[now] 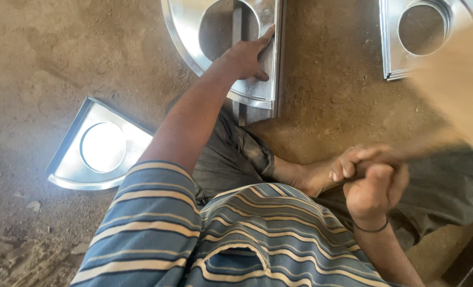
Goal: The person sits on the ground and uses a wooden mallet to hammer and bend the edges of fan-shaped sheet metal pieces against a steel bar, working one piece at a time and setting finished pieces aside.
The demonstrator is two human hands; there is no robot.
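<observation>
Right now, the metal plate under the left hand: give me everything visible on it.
The sheet-metal plate is shiny, silver-grey, and shaped like a quarter-round: a curved edge on the left, straight folded edges on the right and near side. A large round hole is cut in its middle, and a flat metal bar shows through it. The plate lies flat on the dirt floor, its top cut off by the frame. The left hand presses palm-down on its right part, fingers spread, beside the hole. It seems to sit on a second sheet beneath.

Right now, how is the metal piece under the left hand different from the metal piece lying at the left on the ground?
The left hand presses the top metal piece, which lies on a metal bar; the left metal piece lies untouched on the dirt. The left one glares brightly; the top one looks duller. Both are shiny quarter-round sheets with a round hole.
</observation>
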